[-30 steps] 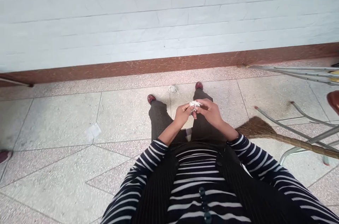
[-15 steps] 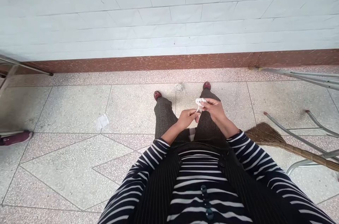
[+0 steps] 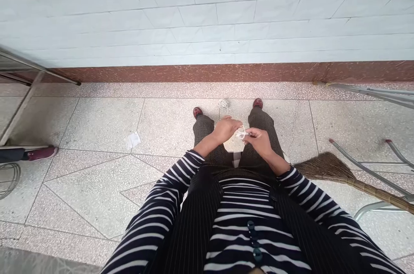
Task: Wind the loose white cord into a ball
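In front of my lap, a small white yarn piece [image 3: 241, 133] sits between my two hands. My right hand [image 3: 259, 141] pinches its right side between thumb and fingers. My left hand [image 3: 226, 130] is closed at its left edge, palm turned down, with a strand of white yarn by the fingertips. The left fingertips partly cover the piece, and any slim tool in the fingers is too small to make out. On the floor between my shoes lies a loose ball of white yarn [image 3: 223, 104].
A straw broom [image 3: 326, 166] lies at my right beside metal chair legs [image 3: 354, 162]. White paper [image 3: 133, 140] is on the floor to the left. Another person's shoe [image 3: 42, 153] shows at far left, under a metal-framed table [image 3: 39, 67]. A tiled wall [image 3: 207, 36] stands ahead.
My left hand has risen from below the yarn piece to its upper left side. My right hand has shifted slightly down, still pinching the piece. The view has turned a little left.
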